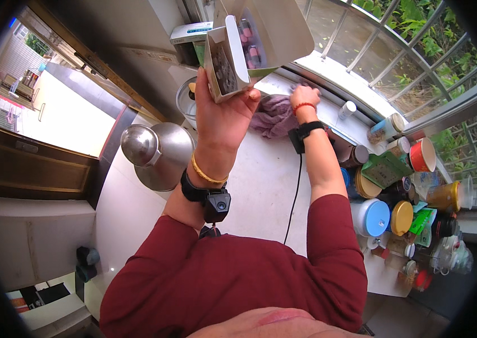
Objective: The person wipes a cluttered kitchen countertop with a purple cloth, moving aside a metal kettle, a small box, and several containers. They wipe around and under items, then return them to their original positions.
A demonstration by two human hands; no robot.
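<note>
Raised at the top of the view, my left hand (226, 114) grips an opened cardboard medicine box (226, 91) from below. Its flap stands up, and blister packs (250, 44) with pink capsules show inside beside a white inner edge. My right hand (305, 98) is curled down at the windowsill (327, 101), on a crumpled purple cloth (275, 117). Part of the cloth spreads to the left of the wrist, and my fingertips are hidden. A small white bottle (347, 110) stands on the sill to the right of that hand.
A metal kettle or flask (166, 152) stands by my left forearm, near a glass vessel (185, 101). Jars, tubs and packets crowd the right side, including a blue-lidded tub (371, 217) and a red paper cup (422, 155). A black cable (294, 198) hangs from my right wrist. Window bars (374, 46) lie beyond.
</note>
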